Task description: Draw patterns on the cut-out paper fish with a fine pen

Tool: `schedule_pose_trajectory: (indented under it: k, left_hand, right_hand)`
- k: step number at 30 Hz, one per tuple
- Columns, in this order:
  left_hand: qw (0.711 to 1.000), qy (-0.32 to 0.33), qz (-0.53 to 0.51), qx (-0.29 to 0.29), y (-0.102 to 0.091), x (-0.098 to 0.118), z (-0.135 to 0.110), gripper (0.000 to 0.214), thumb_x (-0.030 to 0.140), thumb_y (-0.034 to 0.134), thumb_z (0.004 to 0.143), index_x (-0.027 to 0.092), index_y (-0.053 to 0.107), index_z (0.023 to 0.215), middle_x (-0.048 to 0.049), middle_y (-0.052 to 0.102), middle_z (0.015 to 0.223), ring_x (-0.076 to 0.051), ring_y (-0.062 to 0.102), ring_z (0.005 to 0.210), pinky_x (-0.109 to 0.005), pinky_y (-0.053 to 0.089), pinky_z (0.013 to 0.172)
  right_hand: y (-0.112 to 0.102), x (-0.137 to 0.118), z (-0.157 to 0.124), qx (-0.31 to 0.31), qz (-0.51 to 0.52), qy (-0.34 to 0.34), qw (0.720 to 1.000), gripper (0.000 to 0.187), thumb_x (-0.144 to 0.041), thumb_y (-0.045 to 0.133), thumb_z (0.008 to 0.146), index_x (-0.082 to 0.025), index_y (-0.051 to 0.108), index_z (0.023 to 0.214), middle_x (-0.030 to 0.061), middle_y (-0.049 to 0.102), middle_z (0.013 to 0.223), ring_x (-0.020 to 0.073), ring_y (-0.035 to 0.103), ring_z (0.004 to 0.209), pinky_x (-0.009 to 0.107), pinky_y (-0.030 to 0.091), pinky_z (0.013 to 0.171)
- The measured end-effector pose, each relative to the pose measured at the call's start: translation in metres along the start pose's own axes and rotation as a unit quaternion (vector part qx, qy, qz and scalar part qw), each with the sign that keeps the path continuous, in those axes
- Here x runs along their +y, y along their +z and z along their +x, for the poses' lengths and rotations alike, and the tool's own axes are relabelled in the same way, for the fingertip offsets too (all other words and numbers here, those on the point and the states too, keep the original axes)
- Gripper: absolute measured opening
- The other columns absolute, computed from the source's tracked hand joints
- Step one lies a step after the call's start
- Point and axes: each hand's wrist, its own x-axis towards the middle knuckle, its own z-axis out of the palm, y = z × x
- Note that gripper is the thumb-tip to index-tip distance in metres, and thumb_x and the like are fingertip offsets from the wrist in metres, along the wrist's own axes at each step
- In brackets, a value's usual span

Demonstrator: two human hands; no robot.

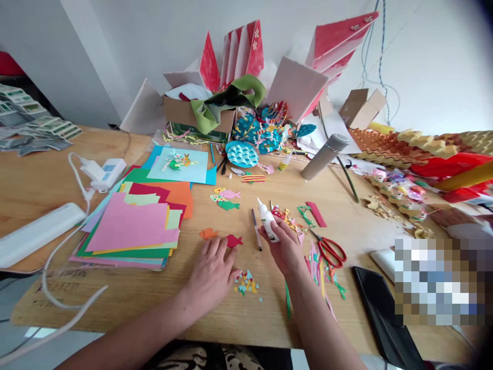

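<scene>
My right hand [285, 245] is wrapped around a white glue bottle [267, 220], its nozzle tilted up and to the left. Flat on the table lies my left hand [213, 269], fingers stretched forward to the edge of a red paper fish [233, 240]. An orange paper fish [209, 234] lies just beyond those fingertips. Small coloured paper scraps [248, 282] are scattered right of my left thumb. Between the hands is a pen [256, 229]. Farther back sit several finished paper fish [225, 198], pink, dotted and green.
Stacked coloured paper [129, 221] is at the left, near a white cable [46, 277]. Red-handled scissors [331, 250], paper strips [316, 267] and a black phone [379, 308] lie at the right. A grey thermos [324, 156] stands behind. Another person's hand [439, 216] shows at far right.
</scene>
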Motion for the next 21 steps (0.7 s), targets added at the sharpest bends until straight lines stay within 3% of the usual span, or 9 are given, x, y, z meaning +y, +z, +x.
schedule_pose_trajectory:
  k: [6, 11, 17, 21]
  left_hand:
    - [1.000, 0.023, -0.005, 0.006, 0.001, 0.001, 0.013, 0.045, 0.043, 0.054, 0.096, 0.016, 0.061, 0.130, -0.0173, 0.058, 0.131, -0.035, 0.047, 0.127, -0.051, 0.039, 0.107]
    - [1.000, 0.003, -0.015, 0.020, 0.006, -0.001, 0.007, 0.046, 0.040, 0.054, 0.096, 0.015, 0.057, 0.135, -0.0171, 0.054, 0.138, -0.035, 0.044, 0.130, -0.050, 0.037, 0.109]
    - [0.999, -0.014, -0.042, 0.008, 0.009, -0.001, 0.008, 0.046, 0.043, 0.053, 0.097, 0.016, 0.058, 0.134, -0.0164, 0.053, 0.137, -0.035, 0.043, 0.130, -0.052, 0.037, 0.109]
    - [0.998, -0.020, -0.048, 0.020, 0.010, 0.000, 0.012, 0.045, 0.043, 0.054, 0.096, 0.017, 0.059, 0.132, -0.0162, 0.054, 0.135, -0.035, 0.043, 0.129, -0.053, 0.038, 0.108]
  right_hand:
    - [0.007, -0.013, -0.004, -0.013, -0.040, -0.020, 0.999, 0.041, -0.038, 0.087, 0.062, -0.021, 0.071, 0.095, -0.0019, 0.066, 0.077, 0.0091, 0.056, 0.056, 0.025, 0.051, 0.058]
    - [0.017, -0.012, -0.003, 0.001, -0.046, -0.031, 0.998, 0.040, -0.027, 0.090, 0.054, -0.022, 0.063, 0.083, -0.0071, 0.057, 0.066, 0.0042, 0.038, 0.043, 0.019, 0.034, 0.039]
    - [0.012, -0.008, 0.010, -0.040, -0.030, -0.010, 0.999, 0.042, -0.018, 0.091, 0.050, -0.020, 0.070, 0.086, -0.0039, 0.061, 0.070, 0.0059, 0.045, 0.053, 0.017, 0.034, 0.042]
    - [0.009, 0.000, 0.014, -0.025, 0.010, 0.024, 0.999, 0.046, -0.018, 0.094, 0.045, -0.020, 0.073, 0.085, -0.0019, 0.065, 0.076, 0.0071, 0.049, 0.057, 0.018, 0.040, 0.045]
